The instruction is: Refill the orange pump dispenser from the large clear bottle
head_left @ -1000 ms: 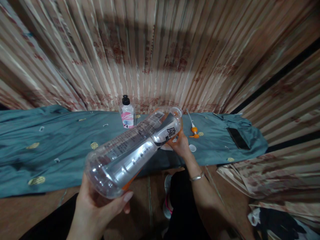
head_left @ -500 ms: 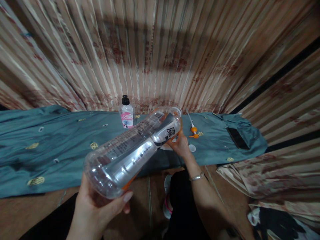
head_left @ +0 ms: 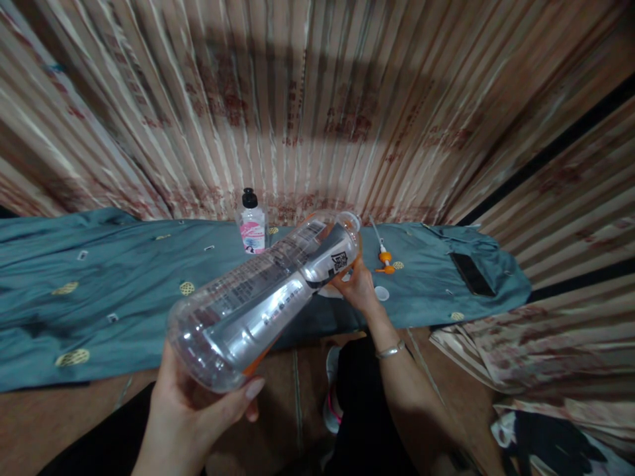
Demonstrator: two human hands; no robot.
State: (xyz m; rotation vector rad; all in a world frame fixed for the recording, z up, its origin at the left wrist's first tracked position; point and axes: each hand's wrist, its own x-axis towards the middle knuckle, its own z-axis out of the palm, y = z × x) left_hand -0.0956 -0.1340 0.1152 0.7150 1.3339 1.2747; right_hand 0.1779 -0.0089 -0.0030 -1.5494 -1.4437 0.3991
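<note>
The large clear bottle point(head_left: 268, 301) hides most fingers of the right hand point(head_left: 358, 287) and part of a white thing point(head_left: 331, 291) that cannot be identified. Its finer print is too small to read. The left hand point(head_left: 191, 410) is cut off below its wrist by the bottom edge, the teal cloth point(head_left: 133, 264) by the left.

No visible change since earlier
</note>
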